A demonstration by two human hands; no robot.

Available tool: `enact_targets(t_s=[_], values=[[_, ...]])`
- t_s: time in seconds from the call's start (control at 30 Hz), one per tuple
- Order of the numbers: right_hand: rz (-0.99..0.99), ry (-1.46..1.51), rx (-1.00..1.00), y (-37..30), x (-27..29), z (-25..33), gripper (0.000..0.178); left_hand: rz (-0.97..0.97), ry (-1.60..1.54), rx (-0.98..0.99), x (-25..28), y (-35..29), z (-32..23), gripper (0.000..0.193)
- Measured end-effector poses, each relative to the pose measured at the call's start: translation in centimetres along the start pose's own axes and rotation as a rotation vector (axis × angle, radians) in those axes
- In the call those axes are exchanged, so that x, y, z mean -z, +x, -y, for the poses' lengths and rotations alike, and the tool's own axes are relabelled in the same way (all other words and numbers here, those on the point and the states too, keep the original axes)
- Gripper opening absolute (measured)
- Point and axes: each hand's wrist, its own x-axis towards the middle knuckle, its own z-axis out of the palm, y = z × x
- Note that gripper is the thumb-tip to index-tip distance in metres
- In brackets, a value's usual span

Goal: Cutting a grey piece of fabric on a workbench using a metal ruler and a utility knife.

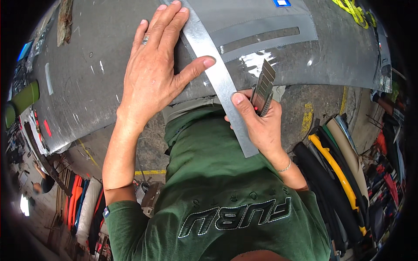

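The left hand (150,71) lies flat, fingers spread, pinning a steel ruler (217,78) onto grey fabric (270,30) on the worktable (87,74). The right hand (257,122) grips a utility knife (262,89) against the ruler's edge. A small blue rectangular label (281,3) sits at the fabric's far edge.

A fabric or upholstery workshop: a scuffed grey cutting bench (87,87) carries grey sheet material (339,48), rolls of material (335,174) lean at right, more rolls (85,209) at left, over a marked concrete floor (305,117).
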Motion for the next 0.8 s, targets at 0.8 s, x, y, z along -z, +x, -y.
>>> enact_targets(t_s=[0.8], values=[[-0.050,-0.268,0.209,-1.6,2.3,-0.1,0.035,-0.596,-0.561,-0.752,-5.0,1.3,3.8,0.095]])
